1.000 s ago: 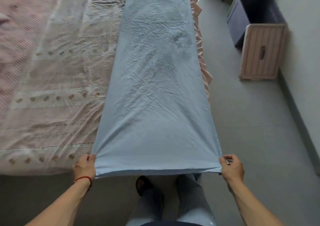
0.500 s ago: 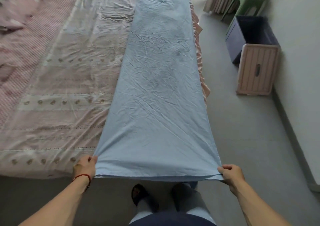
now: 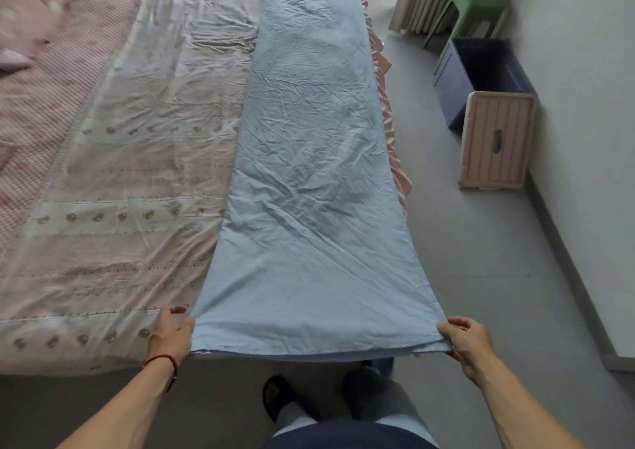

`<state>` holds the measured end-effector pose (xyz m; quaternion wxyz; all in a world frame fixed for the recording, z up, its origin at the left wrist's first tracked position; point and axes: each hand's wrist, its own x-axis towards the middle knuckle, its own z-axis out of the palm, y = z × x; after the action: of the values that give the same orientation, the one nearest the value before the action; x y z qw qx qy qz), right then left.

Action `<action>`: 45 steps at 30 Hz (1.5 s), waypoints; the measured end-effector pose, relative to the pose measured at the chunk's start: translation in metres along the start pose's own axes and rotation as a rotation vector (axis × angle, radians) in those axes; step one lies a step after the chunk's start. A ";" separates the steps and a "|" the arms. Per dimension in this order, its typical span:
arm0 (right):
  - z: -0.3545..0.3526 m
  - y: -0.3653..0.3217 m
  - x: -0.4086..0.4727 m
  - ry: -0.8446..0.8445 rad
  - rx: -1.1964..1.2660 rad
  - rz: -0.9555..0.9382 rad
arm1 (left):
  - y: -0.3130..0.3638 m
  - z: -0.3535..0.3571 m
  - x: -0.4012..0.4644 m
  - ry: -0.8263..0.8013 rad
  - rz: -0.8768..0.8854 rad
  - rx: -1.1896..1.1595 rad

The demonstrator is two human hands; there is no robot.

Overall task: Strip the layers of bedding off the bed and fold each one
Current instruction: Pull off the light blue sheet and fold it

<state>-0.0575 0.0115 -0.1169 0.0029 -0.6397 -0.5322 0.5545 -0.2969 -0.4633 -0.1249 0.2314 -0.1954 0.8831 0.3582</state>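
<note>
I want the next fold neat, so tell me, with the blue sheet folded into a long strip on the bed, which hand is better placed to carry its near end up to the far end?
Neither alone. The left hand and right hand each pinch one near corner of the blue sheet, evenly spaced, so probably both together.

No text, label, brand, number or sign can be read anywhere in the head view. The bedding on the bed carries only woven and stitched patterns, without letters, and the boxes by the wall show plain ribbed or smooth sides.
</note>
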 end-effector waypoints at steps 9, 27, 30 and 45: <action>0.027 -0.079 0.034 -0.065 0.142 -0.061 | 0.079 -0.017 0.044 -0.121 -0.092 -0.335; 0.200 -0.222 0.270 -0.254 0.257 0.095 | 0.212 0.117 0.290 -0.091 -0.336 -0.405; 0.212 -0.199 0.286 -0.071 -0.097 -0.191 | 0.195 0.140 0.310 -0.018 -0.220 -0.211; 0.227 -0.193 0.304 0.260 -0.539 -0.615 | 0.191 0.147 0.352 0.235 0.146 0.150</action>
<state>-0.4048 0.1705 -0.3047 0.0679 -0.4937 -0.8192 0.2837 -0.6427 -0.2926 -0.3084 0.1137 -0.1537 0.9403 0.2816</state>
